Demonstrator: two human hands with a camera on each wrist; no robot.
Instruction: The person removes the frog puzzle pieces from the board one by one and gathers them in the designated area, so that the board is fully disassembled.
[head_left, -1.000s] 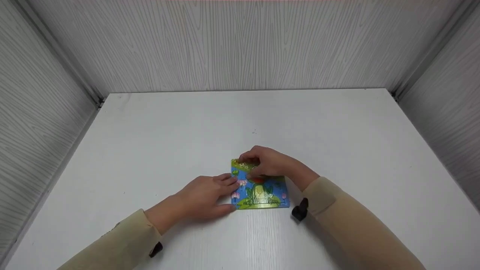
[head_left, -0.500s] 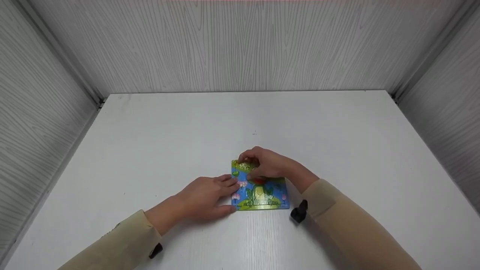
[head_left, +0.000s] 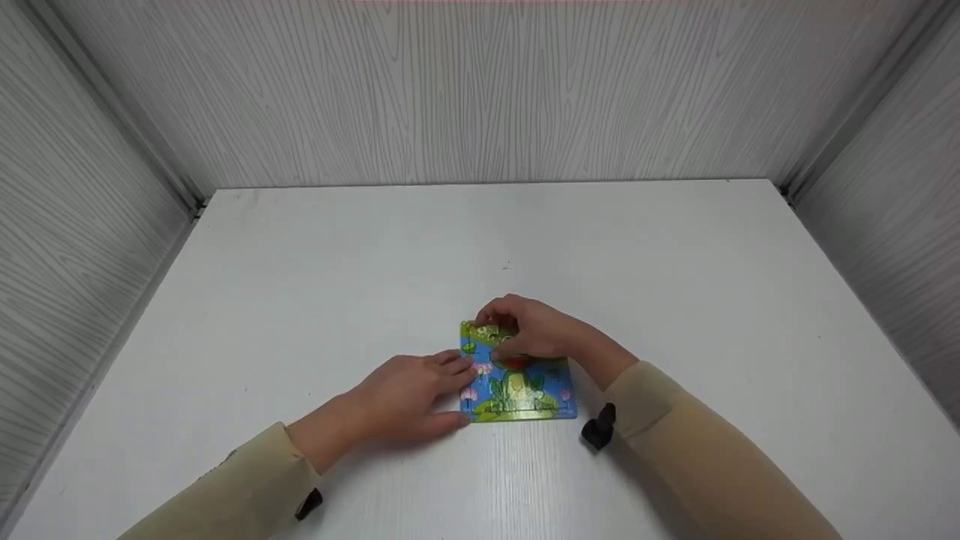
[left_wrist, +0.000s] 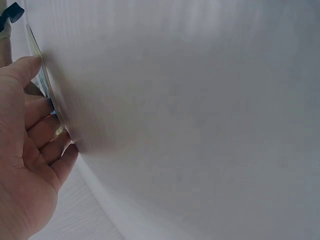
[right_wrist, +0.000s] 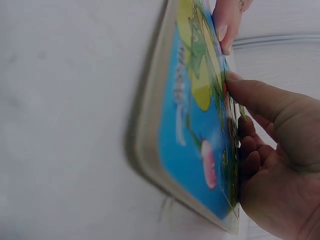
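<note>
The left hand (head_left: 401,394) is keeping its fingers side by side, almost straight, with its thumb pointing away from them. Its fingertips are touching the left edge of a bright picture board (head_left: 553,386). The right hand (head_left: 544,328) is bending over the far part of the board, thumb touching the picture and fingers curling; I can't tell if they are pinching anything. A green frog (head_left: 517,386) is showing just nearer than those fingers. Under them, the board is lying flat on the white table (head_left: 322,285).
</note>
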